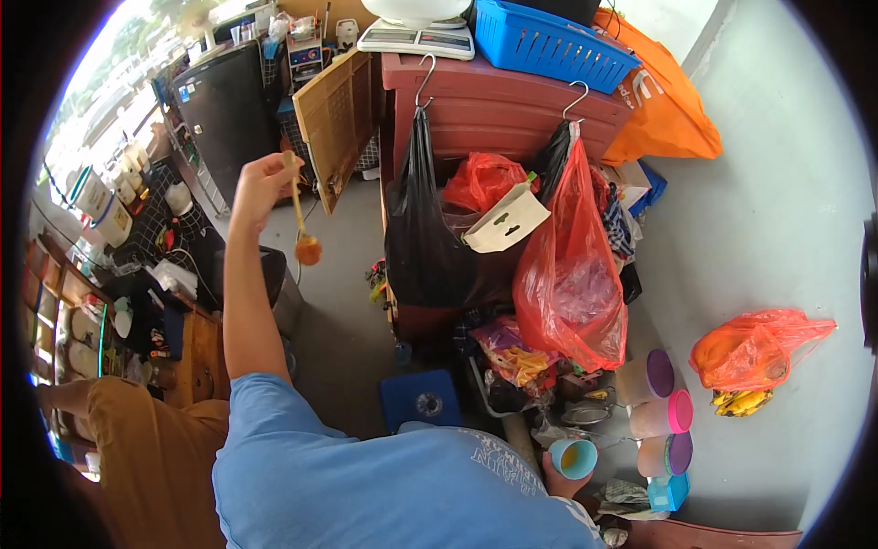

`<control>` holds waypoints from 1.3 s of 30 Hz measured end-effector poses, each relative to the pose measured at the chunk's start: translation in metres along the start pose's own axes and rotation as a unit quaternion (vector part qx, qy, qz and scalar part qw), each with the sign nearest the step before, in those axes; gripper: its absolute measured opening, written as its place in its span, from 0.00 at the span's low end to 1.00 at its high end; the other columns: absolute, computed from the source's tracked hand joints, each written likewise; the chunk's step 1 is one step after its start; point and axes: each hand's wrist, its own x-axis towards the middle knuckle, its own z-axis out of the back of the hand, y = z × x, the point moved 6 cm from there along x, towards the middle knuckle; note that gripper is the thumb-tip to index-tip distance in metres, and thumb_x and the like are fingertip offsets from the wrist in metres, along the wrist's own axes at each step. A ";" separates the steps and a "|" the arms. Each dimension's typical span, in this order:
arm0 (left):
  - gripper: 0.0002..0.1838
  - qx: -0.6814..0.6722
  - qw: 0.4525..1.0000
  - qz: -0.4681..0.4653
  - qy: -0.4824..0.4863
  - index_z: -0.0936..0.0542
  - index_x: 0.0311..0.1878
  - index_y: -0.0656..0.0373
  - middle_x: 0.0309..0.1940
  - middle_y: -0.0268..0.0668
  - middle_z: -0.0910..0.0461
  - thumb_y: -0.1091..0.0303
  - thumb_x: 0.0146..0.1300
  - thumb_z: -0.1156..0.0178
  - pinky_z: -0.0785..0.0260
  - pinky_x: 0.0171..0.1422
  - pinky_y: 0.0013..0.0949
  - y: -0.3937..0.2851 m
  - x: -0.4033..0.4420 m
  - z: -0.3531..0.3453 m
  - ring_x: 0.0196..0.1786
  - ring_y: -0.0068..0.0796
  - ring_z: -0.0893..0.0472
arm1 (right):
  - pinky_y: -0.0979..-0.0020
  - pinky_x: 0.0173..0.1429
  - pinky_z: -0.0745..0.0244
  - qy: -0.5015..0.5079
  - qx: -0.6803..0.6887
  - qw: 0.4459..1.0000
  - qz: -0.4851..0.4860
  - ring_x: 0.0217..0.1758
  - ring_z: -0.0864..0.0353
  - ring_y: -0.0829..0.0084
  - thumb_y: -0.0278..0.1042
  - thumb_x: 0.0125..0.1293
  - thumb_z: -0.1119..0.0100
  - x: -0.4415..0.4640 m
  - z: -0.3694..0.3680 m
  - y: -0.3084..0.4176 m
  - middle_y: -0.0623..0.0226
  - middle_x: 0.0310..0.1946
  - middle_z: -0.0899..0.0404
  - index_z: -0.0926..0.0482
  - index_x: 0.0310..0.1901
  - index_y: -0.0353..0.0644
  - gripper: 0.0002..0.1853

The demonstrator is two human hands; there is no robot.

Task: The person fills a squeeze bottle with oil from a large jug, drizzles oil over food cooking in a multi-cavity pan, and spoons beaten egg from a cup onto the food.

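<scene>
The spoon (296, 203) is hanging over the floor (338, 284), long axis nearly upright, its orange end pointing down, the left hand (263, 183) pinching its top. The right hand (558, 483) is gripping a blue cup (585, 462). White lettering is crossing the blue shirt (366, 485), too distorted to read.

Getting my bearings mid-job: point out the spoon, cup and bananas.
Spoon (297, 207), head view: on its handle.
Cup (586, 463), head view: on its inner wall.
Bananas (743, 403), head view: middle of the bunch.
</scene>
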 end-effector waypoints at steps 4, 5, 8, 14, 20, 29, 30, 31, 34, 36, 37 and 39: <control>0.10 0.017 0.998 -0.068 -0.006 0.14 0.50 0.65 0.36 0.30 0.15 0.69 0.73 0.34 0.23 0.49 0.27 -0.055 -0.044 -0.002 0.41 0.19 0.17 | 0.61 0.64 0.25 -0.014 -0.027 0.999 -0.023 0.58 0.22 0.64 0.24 0.41 0.14 -0.001 0.000 0.020 0.58 0.58 0.22 0.33 0.64 0.37 0.47; 0.11 -0.015 0.996 -0.093 0.002 0.14 0.51 0.65 0.38 0.31 0.15 0.68 0.73 0.33 0.21 0.52 0.30 -0.063 -0.050 -0.010 0.45 0.21 0.15 | 0.61 0.64 0.25 -0.011 -0.029 0.999 -0.022 0.58 0.22 0.64 0.24 0.41 0.14 -0.004 0.002 0.016 0.58 0.58 0.22 0.33 0.64 0.37 0.47; 0.11 -0.032 0.988 -0.151 0.030 0.14 0.51 0.68 0.40 0.33 0.13 0.70 0.72 0.33 0.23 0.56 0.28 -0.067 -0.039 -0.042 0.48 0.23 0.14 | 0.60 0.65 0.24 0.012 -0.034 0.999 -0.024 0.60 0.22 0.63 0.23 0.42 0.14 -0.013 0.008 -0.003 0.55 0.61 0.22 0.35 0.68 0.35 0.50; 0.09 0.026 0.976 -0.165 -0.137 0.11 0.49 0.64 0.39 0.32 0.12 0.71 0.71 0.33 0.26 0.51 0.26 -0.065 -0.023 -0.058 0.41 0.19 0.17 | 0.58 0.68 0.24 0.010 -0.005 0.999 -0.041 0.66 0.22 0.61 0.26 0.41 0.12 -0.005 0.014 -0.028 0.51 0.68 0.24 0.39 0.74 0.31 0.58; 0.10 0.034 0.901 -0.213 -0.377 0.10 0.47 0.60 0.31 0.39 0.10 0.66 0.66 0.29 0.25 0.42 0.28 -0.051 0.006 -0.049 0.32 0.16 0.18 | 0.57 0.72 0.28 0.047 -0.213 0.975 0.040 0.64 0.18 0.60 0.43 0.43 0.12 0.006 0.013 -0.021 0.56 0.61 0.18 0.26 0.66 0.33 0.49; 0.13 -0.134 0.876 -0.230 -0.401 0.09 0.49 0.61 0.34 0.46 0.09 0.66 0.66 0.30 0.20 0.46 0.39 -0.012 0.095 -0.111 0.37 0.38 0.10 | 0.58 0.75 0.33 -0.003 -0.063 0.997 -0.039 0.66 0.21 0.60 0.51 0.48 0.15 0.018 0.000 0.010 0.63 0.63 0.17 0.25 0.68 0.41 0.46; 0.13 -0.138 0.882 -0.232 -0.386 0.09 0.49 0.61 0.34 0.46 0.09 0.66 0.66 0.30 0.20 0.46 0.39 -0.003 0.114 -0.121 0.37 0.38 0.10 | 0.58 0.73 0.31 0.026 -0.136 0.990 -0.026 0.65 0.21 0.61 0.45 0.47 0.14 0.021 0.000 0.013 0.62 0.62 0.17 0.25 0.68 0.39 0.46; 0.14 -0.080 0.871 -0.246 -0.417 0.09 0.49 0.61 0.34 0.46 0.09 0.64 0.66 0.31 0.20 0.46 0.41 0.013 0.138 -0.129 0.38 0.39 0.10 | 0.58 0.71 0.29 0.054 -0.207 0.977 -0.016 0.63 0.20 0.62 0.40 0.47 0.13 0.021 0.001 0.014 0.61 0.61 0.17 0.26 0.68 0.37 0.46; 0.17 -0.001 0.904 -0.204 -0.377 0.09 0.46 0.59 0.34 0.49 0.10 0.56 0.64 0.31 0.21 0.47 0.45 0.037 0.179 -0.149 0.38 0.44 0.10 | 0.60 0.65 0.24 0.000 -0.063 0.997 -0.031 0.57 0.18 0.65 0.33 0.45 0.12 0.010 0.003 0.007 0.59 0.56 0.17 0.26 0.64 0.35 0.44; 0.21 0.141 0.891 -0.244 -0.355 0.09 0.41 0.58 0.29 0.51 0.12 0.47 0.63 0.30 0.22 0.41 0.50 0.074 0.219 -0.153 0.36 0.46 0.10 | 0.61 0.62 0.23 -0.027 -0.030 0.998 -0.057 0.54 0.17 0.66 0.34 0.44 0.12 0.004 0.006 0.004 0.60 0.54 0.17 0.25 0.63 0.36 0.43; 0.27 0.247 0.889 -0.198 -0.331 0.09 0.39 0.60 0.26 0.49 0.13 0.41 0.65 0.32 0.23 0.38 0.50 0.081 0.236 -0.152 0.33 0.43 0.11 | 0.62 0.60 0.22 -0.028 0.004 0.998 -0.063 0.52 0.17 0.68 0.35 0.44 0.11 0.000 0.007 0.008 0.60 0.52 0.17 0.25 0.61 0.37 0.42; 0.28 0.236 0.953 -0.173 -0.083 0.09 0.43 0.60 0.31 0.45 0.11 0.41 0.74 0.40 0.22 0.40 0.49 0.138 0.308 -0.132 0.36 0.41 0.12 | 0.63 0.58 0.21 -0.031 0.005 0.999 -0.041 0.50 0.17 0.69 0.36 0.44 0.11 0.005 0.006 0.029 0.63 0.48 0.18 0.25 0.59 0.38 0.41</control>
